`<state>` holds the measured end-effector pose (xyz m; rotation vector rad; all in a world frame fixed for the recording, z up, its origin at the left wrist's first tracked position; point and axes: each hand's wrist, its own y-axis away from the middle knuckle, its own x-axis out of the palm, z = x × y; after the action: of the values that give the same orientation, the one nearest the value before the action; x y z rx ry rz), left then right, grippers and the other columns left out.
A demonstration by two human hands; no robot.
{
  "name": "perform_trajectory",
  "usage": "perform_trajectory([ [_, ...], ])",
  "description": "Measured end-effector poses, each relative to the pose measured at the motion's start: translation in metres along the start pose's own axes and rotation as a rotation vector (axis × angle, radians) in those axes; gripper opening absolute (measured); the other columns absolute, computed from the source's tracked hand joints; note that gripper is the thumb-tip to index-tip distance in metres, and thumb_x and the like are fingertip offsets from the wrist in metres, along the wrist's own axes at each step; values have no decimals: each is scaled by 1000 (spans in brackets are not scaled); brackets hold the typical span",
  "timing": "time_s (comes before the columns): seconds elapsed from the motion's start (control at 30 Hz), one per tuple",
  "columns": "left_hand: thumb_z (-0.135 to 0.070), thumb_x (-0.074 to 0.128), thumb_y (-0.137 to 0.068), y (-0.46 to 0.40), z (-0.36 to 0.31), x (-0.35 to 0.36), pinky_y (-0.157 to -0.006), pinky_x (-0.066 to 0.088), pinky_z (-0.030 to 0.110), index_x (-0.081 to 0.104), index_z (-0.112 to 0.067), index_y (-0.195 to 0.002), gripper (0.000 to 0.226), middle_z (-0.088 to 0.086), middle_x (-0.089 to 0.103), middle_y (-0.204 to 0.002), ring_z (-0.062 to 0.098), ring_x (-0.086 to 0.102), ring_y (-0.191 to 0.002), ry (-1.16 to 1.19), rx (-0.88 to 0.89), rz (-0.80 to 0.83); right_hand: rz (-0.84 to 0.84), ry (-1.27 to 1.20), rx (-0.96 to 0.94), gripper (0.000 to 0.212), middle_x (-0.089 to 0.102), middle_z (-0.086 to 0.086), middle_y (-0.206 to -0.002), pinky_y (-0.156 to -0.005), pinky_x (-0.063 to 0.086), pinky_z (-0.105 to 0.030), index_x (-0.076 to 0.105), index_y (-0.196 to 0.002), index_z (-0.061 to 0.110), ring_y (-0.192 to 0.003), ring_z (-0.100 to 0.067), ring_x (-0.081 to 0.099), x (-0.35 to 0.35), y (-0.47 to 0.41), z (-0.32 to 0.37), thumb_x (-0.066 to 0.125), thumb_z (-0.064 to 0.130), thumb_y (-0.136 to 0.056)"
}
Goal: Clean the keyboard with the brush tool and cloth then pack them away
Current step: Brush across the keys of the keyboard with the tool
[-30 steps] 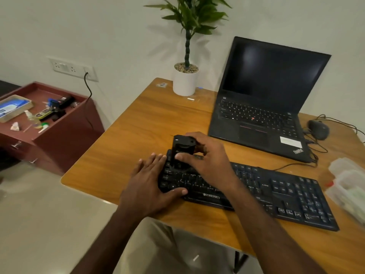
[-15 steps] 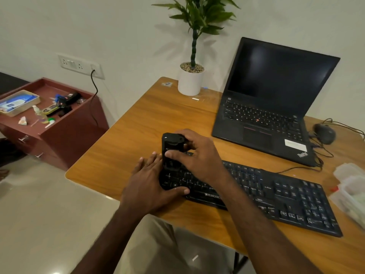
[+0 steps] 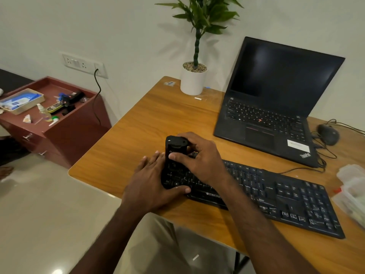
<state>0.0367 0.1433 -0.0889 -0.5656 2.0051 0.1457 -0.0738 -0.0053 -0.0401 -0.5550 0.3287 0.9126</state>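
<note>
Right at the near edge of the desk (image 3: pixel 138 123), the left hand (image 3: pixel 152 182) lies flat with straight fingers against the left end of the keyboard (image 3: pixel 266 190), thumb laid along its front rim, bracing it rather than gripping; just beyond, the right hand (image 3: pixel 199 159) is curled round the black brush tool (image 3: pixel 174 147), thumb on its near face, fingers wrapped over the far side, the tool upright over the keyboard's far left corner; whether bristles are touching the keys cannot be told, the tool's lower end merges with the dark keys. The risk here, as a judgement: the keyboard sits close to the desk's front edge, so a hard sweep toward the person could nudge it off if the bracing hand slackens; too much downward pressure could pop a keycap; dust flicked left would land on the floor. Further right, the keyboard's cable (image 3: pixel 304 170) trails toward the laptop (image 3: pixel 262 123); a shove of the keyboard could tug it. At the right edge sits a clear plastic container (image 3: pixel 353 186), near the number pad, and a wide stroke that way might knock it; no cloth can be picked out. Beyond, the mouse (image 3: pixel 327 133) and the potted plant (image 3: pixel 194 80) stand well apart from the work; off to the left, a red cabinet (image 3: pixel 65 135) holds small clutter.
</note>
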Motion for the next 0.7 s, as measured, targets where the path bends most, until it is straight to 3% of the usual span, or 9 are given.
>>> perform_trajectory([
  [0.2,-99,32,-66,1,1,0,-122,-2,29,19,-22,-158,120,-4,25,-163,2,5,-149,-3,19,4,99,70,54,38,71,15,-111,-86,59,-46,68,-119,31,-101,-13,68,-32,7,-9,79,44,-84],
  [0.33,-96,29,-73,2,2,3,-124,1,32,18,-23,-158,113,-6,20,-164,2,3,-150,-19,74,-9,97,88,55,35,71,12,-101,-81,58,-49,71,-112,32,-89,-18,66,-61,14,-13,77,49,-82],
  [0.5,-90,30,-81,3,2,6,-125,11,39,17,-20,-158,105,-4,20,-164,4,5,-151,-46,125,-23,-39,-47,26,33,72,11,-103,-81,60,-40,70,-115,20,-94,-16,69,-33,8,-5,82,30,-86],
  [0.6,-89,29,-82,3,2,6,-125,10,37,18,-19,-158,104,-2,22,-163,4,5,-151,-61,130,-17,-14,-22,-13,36,71,11,-108,-83,60,-42,69,-118,18,-100,-16,69,-18,9,-10,81,29,-87],
  [0.7,-89,29,-81,3,2,6,-125,9,36,19,-19,-158,105,-3,21,-163,4,6,-151,-61,123,-18,25,-26,24,33,72,14,-107,-82,58,-33,70,-116,25,-99,-12,68,-35,17,-17,82,30,-86],
])
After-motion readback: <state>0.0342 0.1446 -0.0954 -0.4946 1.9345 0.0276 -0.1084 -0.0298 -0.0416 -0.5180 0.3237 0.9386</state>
